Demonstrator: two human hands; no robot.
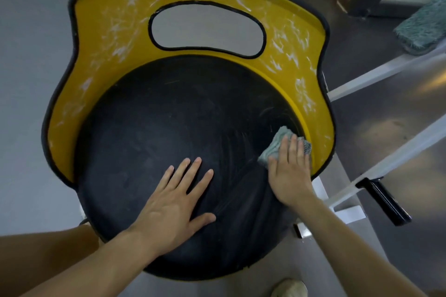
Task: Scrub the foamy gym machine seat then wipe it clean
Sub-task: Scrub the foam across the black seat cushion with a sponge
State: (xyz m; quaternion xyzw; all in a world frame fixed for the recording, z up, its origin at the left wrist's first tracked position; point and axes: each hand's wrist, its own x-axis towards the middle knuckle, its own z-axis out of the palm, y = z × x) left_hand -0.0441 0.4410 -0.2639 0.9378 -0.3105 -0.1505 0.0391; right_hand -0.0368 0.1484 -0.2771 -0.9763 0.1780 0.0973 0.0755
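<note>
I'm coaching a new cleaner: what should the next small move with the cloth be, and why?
Probably slide the cloth outward onto the yellow surround: the right hand presses it at the edge of the black cushion, which looks largely foam-free, while white foam streaks cover the yellow beside it.

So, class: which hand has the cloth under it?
The right hand, pressing the grey cloth near the yellow rim; the left hand lies bare on the black pad.

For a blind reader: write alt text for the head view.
The right hand presses a grey cloth onto the right edge of the black seat pad while the left hand rests flat on it. Foam streaks mark the yellow surround.
</note>
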